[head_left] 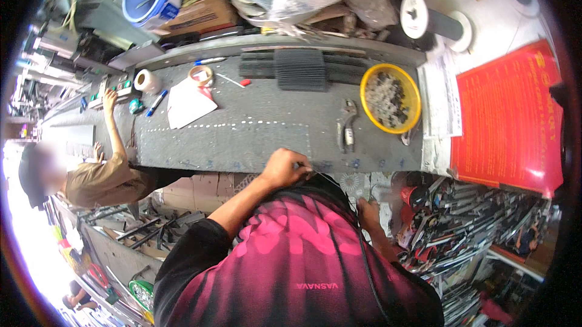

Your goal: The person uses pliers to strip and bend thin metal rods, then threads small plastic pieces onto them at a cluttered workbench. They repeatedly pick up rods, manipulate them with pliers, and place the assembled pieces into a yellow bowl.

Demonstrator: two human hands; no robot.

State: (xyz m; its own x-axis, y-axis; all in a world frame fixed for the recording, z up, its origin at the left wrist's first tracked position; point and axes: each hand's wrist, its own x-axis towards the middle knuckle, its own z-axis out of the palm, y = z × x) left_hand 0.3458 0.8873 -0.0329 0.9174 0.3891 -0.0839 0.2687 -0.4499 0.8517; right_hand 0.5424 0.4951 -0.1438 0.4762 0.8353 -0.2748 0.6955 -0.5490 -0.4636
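My left hand (pixel 286 168) is at the front edge of the grey workbench (pixel 242 145), its fingers pinched together. A thin strand seems to run from its fingertips toward the right, too fine to name. Lower, off the bench's front edge and beside my body, my right hand (pixel 368 212) has its fingers curled; what it holds, if anything, is too small to make out. On the bench to the right of my left hand lie pliers (pixel 348 117) with dark handles. A row of small white pieces (pixel 242 123) crosses the bench top.
A yellow basin (pixel 364 101) with grey bits stands at the right, near a red sheet (pixel 509 121). Ribbed black pieces (pixel 301 70) lie at the back. White paper (pixel 189 105), a tape roll (pixel 200 75) and markers are left. A co-worker (pixel 103 181) works at far left.
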